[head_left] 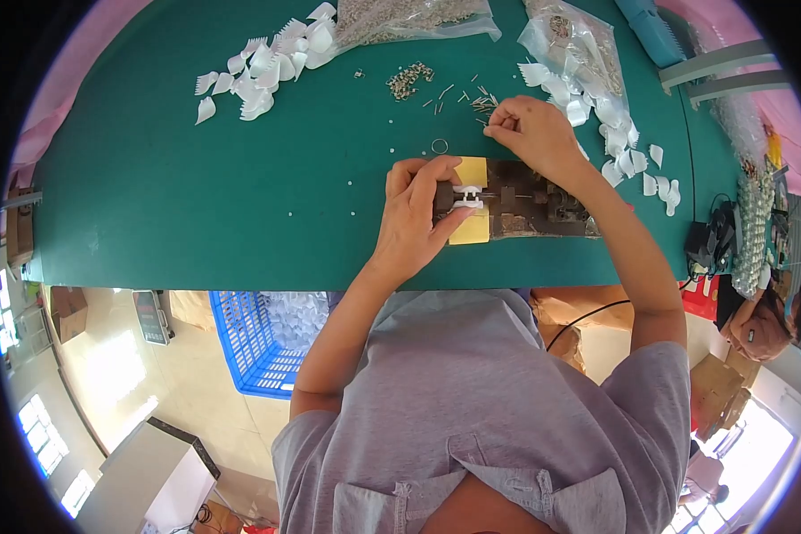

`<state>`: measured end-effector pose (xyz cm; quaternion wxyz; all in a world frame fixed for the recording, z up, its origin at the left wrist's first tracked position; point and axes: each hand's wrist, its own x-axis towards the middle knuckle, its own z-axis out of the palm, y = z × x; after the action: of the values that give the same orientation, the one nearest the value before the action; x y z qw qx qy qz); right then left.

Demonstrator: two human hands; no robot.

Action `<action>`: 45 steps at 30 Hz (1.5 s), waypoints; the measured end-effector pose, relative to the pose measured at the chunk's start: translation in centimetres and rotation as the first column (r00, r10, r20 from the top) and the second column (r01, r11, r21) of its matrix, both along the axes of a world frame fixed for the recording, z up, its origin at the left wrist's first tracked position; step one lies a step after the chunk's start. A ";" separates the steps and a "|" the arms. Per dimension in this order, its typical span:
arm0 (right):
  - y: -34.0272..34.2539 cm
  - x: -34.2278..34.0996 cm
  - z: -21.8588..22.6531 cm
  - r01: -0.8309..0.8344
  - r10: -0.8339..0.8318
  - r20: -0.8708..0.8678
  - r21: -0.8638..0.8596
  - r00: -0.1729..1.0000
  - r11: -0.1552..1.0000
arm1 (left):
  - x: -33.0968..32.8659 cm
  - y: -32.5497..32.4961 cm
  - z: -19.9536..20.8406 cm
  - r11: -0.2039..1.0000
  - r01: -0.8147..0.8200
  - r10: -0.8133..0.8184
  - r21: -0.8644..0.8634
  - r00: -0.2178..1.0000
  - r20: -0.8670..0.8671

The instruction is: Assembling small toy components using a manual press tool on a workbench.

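The left hand curls narrowly around a small, notched white plastic piece, thumb at its near edge, index finger on the far side. The piece sits over a yellow plate at the left part of a long dark metal fixture. It is probably light, stiff and smooth, its thin prongs the fragile part, so best held by the outer edges. Its visible portion runs left to right, roughly along the fixture's long axis; the fingers hide its left end. The right hand has thumb and index tips nearly meeting beside slim silvery metal pins; I cannot tell whether they hold 1. Beyond lie small brassy metal parts and 2 groups of curved, comb-edged white plastic pieces.
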<state>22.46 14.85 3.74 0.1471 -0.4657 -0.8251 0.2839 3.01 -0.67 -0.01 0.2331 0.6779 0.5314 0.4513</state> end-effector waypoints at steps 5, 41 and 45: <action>0.5 -1.3 -0.2 -0.073 0.075 0.291 -0.017 0.954 0.997 | 0.0 0.0 0.0 1.000 -0.002 0.002 0.005 1.000 -0.004; -11.2 0.2 1.2 0.063 0.040 -0.315 0.308 0.948 0.949 | 0.0 0.0 -0.2 1.000 0.012 -0.012 0.000 1.000 0.025; -10.8 0.4 3.0 0.083 -0.034 -0.241 0.194 0.970 0.977 | 0.0 -0.2 -0.2 0.999 -0.006 0.008 -0.035 0.998 0.067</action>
<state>22.86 4.04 6.72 0.2991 -0.4355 -0.8123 0.2471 3.05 -0.91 -0.17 0.2611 0.6564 0.5334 0.4654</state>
